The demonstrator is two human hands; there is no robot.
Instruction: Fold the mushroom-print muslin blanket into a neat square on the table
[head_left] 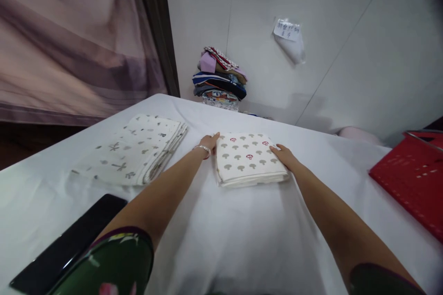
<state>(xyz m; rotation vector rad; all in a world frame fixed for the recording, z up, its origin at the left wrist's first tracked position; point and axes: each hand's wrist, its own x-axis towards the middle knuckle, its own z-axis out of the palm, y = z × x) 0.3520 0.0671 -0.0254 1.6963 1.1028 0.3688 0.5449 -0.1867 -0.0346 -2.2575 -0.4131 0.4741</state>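
Note:
A folded white cloth with grey and red mushroom prints (247, 159) lies on the white table (242, 239) in front of me. My left hand (208, 142) rests at its left far corner, fingers stretched along the edge; a thin bracelet circles that wrist. My right hand (282, 154) lies flat on the cloth's right edge, fingers extended. Neither hand grips anything.
A second folded cloth with grey prints (138, 150) lies to the left. A dark phone (69, 242) sits near the front left edge. A red basket (411, 175) stands at the right. A pile of folded fabrics (219, 78) sits behind the table by the wall.

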